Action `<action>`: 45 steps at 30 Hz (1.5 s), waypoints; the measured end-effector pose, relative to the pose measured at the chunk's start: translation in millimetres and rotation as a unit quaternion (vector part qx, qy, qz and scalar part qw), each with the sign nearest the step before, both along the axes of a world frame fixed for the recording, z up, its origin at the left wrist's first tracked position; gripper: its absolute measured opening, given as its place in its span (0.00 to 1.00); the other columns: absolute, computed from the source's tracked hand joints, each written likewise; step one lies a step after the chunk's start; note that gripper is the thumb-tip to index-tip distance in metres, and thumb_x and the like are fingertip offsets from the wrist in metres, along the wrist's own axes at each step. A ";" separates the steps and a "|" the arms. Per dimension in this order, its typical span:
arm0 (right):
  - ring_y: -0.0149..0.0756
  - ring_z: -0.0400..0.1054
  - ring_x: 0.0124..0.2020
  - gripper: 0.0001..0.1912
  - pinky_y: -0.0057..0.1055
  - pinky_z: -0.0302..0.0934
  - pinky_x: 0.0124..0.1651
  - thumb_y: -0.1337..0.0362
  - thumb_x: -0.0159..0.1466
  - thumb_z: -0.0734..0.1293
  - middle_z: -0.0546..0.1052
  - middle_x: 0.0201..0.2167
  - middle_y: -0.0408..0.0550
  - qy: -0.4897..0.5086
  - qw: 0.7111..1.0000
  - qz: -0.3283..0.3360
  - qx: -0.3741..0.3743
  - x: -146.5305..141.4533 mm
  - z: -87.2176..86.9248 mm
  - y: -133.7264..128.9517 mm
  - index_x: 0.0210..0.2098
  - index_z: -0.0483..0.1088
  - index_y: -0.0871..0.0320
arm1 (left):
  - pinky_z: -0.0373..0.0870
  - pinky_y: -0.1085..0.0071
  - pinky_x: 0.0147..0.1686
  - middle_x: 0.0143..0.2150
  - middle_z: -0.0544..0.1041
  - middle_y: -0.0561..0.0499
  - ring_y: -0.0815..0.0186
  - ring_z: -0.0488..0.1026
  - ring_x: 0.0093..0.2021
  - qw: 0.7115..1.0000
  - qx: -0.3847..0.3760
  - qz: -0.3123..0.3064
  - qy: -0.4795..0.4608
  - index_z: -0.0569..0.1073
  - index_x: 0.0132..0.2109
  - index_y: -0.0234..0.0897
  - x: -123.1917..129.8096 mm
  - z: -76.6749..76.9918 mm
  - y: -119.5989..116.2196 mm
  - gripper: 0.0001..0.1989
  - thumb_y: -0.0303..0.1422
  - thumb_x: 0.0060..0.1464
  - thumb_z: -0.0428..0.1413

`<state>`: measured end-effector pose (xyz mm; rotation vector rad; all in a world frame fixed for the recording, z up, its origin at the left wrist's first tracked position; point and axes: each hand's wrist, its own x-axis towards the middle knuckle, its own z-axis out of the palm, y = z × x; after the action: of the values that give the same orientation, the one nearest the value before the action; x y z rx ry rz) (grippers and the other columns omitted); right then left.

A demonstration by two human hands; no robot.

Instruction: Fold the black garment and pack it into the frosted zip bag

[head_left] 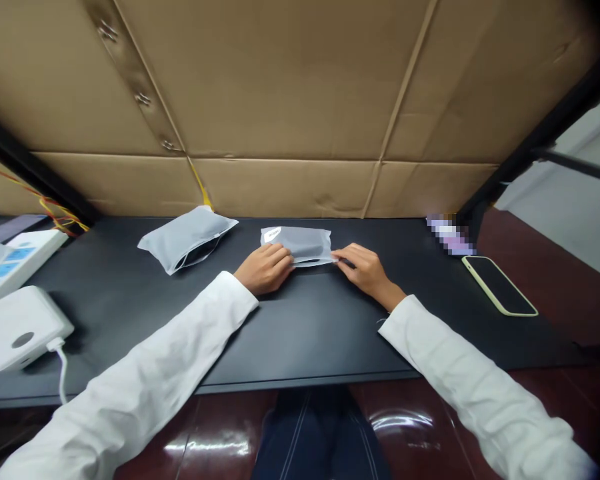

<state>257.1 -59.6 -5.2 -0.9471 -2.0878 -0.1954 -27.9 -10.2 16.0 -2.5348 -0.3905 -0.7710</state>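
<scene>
A flat, translucent frosted bag (310,243) with a white label at its upper left lies on the dark table between my hands. My left hand (267,268) is closed on the bag's lower left edge, the fingertips partly hidden. At the lower right corner, my right hand (365,270) pinches the bag between thumb and fingers. The near edge of the bag gapes a little. Farther left rests a second, fuller frosted bag (187,233), its mouth partly open toward the right; neither hand touches it.
Cardboard (290,100) walls off the back of the black table (290,347). A phone in a pale green case (500,287) lies at the right, near a blurred item (450,235). At the left are a white device (23,327) with a cable and a white box (23,263).
</scene>
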 end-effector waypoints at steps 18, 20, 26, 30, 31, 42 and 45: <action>0.34 0.77 0.33 0.05 0.30 0.72 0.38 0.68 0.64 0.67 0.80 0.33 0.44 0.130 0.991 -0.007 -0.005 -48.8 -0.9 -15.8 0.40 0.68 0.54 | 0.63 0.66 0.33 0.34 0.75 0.49 0.64 0.71 0.34 0.993 -0.047 -0.030 -0.101 0.70 0.43 0.37 39.5 -4.5 -24.2 0.04 0.30 0.66 0.51; 0.35 0.77 0.33 0.07 0.30 0.73 0.38 0.68 0.63 0.68 0.80 0.32 0.44 0.149 0.988 -0.010 -0.027 -50.6 -1.3 -16.0 0.40 0.66 0.54 | 0.63 0.65 0.34 0.33 0.74 0.48 0.64 0.70 0.34 0.997 -0.025 -0.014 -0.068 0.69 0.41 0.36 40.0 -2.1 -25.2 0.06 0.29 0.66 0.49; 0.38 0.77 0.33 0.07 0.34 0.73 0.38 0.65 0.63 0.68 0.80 0.31 0.45 0.161 0.984 -0.045 -0.059 -44.4 5.3 -13.1 0.38 0.65 0.52 | 0.63 0.62 0.39 0.35 0.73 0.45 0.60 0.68 0.37 0.999 0.006 0.029 0.034 0.70 0.39 0.34 39.6 9.1 -20.9 0.11 0.25 0.66 0.43; 0.38 0.77 0.33 0.07 0.34 0.71 0.39 0.61 0.63 0.69 0.79 0.31 0.45 0.181 0.979 -0.086 -0.041 -23.2 14.9 -8.1 0.37 0.66 0.53 | 0.61 0.61 0.38 0.34 0.72 0.45 0.59 0.68 0.37 0.999 -0.010 0.049 0.019 0.71 0.40 0.35 19.9 14.2 -2.5 0.12 0.24 0.64 0.44; 0.39 0.77 0.33 0.08 0.33 0.71 0.38 0.60 0.62 0.70 0.79 0.31 0.46 0.191 0.976 -0.100 -0.039 -15.8 17.0 -6.3 0.37 0.67 0.54 | 0.61 0.61 0.38 0.34 0.72 0.45 0.59 0.68 0.37 0.998 -0.005 0.059 0.017 0.71 0.40 0.35 13.2 14.8 3.0 0.12 0.24 0.64 0.44; 0.36 0.73 0.32 0.05 0.34 0.68 0.39 0.66 0.62 0.68 0.78 0.29 0.45 0.185 0.975 -0.117 -0.021 30.6 15.0 17.5 0.31 0.76 0.56 | 0.60 0.61 0.36 0.34 0.73 0.44 0.59 0.68 0.36 0.994 0.047 0.093 0.023 0.72 0.40 0.35 -13.4 14.4 29.7 0.11 0.24 0.64 0.45; 0.36 0.72 0.32 0.05 0.34 0.67 0.40 0.66 0.62 0.68 0.78 0.29 0.45 0.190 0.973 -0.131 -0.029 34.9 9.9 21.9 0.30 0.76 0.56 | 0.60 0.62 0.34 0.33 0.74 0.45 0.60 0.68 0.35 0.995 0.036 0.090 0.017 0.71 0.38 0.36 -10.1 9.3 27.6 0.10 0.26 0.65 0.46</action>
<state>292.1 -37.7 4.7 -1.1931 -1.6233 -0.0808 -38.0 17.4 25.3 -2.4039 -0.5604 -0.6622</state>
